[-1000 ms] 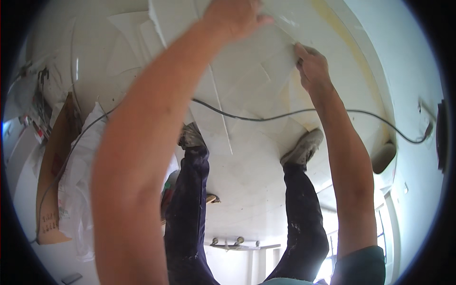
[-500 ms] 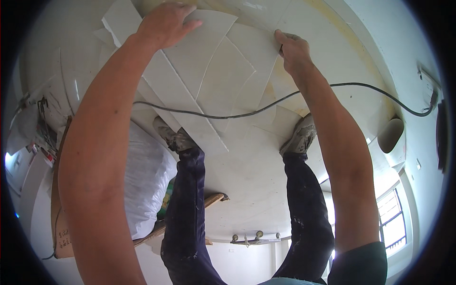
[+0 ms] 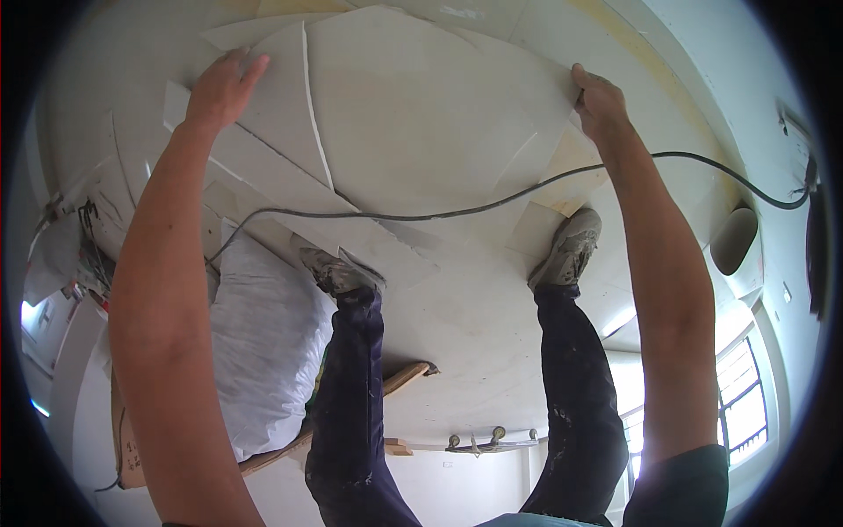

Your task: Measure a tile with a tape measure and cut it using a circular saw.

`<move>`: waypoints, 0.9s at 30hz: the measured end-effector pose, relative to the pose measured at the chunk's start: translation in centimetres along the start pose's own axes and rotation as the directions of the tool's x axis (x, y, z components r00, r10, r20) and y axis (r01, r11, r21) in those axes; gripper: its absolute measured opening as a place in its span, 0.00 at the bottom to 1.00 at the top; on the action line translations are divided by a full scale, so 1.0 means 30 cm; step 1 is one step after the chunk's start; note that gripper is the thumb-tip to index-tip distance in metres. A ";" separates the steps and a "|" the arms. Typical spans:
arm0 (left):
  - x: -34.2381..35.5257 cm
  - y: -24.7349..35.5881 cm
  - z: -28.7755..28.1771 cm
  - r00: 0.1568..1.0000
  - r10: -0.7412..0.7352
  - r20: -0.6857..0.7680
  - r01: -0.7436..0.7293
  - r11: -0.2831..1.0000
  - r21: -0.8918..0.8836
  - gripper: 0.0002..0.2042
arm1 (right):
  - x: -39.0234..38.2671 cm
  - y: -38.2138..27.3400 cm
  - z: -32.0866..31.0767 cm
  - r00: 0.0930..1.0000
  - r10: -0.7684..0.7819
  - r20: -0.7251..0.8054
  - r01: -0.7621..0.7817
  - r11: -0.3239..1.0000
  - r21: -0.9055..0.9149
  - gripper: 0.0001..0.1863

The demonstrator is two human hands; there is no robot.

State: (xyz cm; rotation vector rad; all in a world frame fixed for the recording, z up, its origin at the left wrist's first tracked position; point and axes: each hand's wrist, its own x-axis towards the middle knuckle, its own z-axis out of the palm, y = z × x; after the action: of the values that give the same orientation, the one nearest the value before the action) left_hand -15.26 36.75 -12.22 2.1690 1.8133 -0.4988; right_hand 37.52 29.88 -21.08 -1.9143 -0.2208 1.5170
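Note:
A large off-white board sheet (image 3: 421,105) with cut edges lies ahead of me over other pieces. My right hand (image 3: 601,101) pinches its right corner between thumb and fingers. Over at the left, my left hand (image 3: 224,88) rests by a smaller board piece (image 3: 279,114), its fingers stretched out and the thumb apart. A broken edge of that smaller piece runs along the large sheet's left side. Beneath them, further flat offcuts (image 3: 272,176) stick out toward my left foot.
A black cable (image 3: 421,216) crosses the floor between my hands and shoes. At my left are a stuffed white sack (image 3: 263,342) and a wooden strip (image 3: 406,379). A hollow tube (image 3: 736,241) is on the right. Behind my legs stands a wheeled frame (image 3: 496,438).
Both hands have moved apart, left hand leftward and right hand rightward. The large sheet now covers the overlapping pieces in the middle. The cable's left part has shifted and bends down toward the sack.

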 end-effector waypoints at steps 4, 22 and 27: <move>0.031 0.177 0.009 0.992 -0.108 -0.064 0.104 0.992 -0.065 0.33 | -0.024 -0.013 -0.054 0.995 0.066 0.069 -0.073 0.992 0.099 0.27; 0.006 0.824 0.049 0.827 0.522 -0.209 -0.527 0.849 0.036 0.16 | -0.048 0.062 -0.070 0.999 0.018 0.041 -0.014 0.995 -0.095 0.30; -0.133 0.771 0.098 0.830 0.525 -0.188 -0.533 0.846 0.011 0.17 | -0.123 0.066 -0.041 0.997 0.001 -0.072 -0.005 0.998 -0.057 0.34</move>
State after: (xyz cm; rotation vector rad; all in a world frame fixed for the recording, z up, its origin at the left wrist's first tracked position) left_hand 6.60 27.80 -13.49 2.6146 1.1811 -0.1305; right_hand 36.97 25.98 -19.20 -2.0110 -0.2313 1.4548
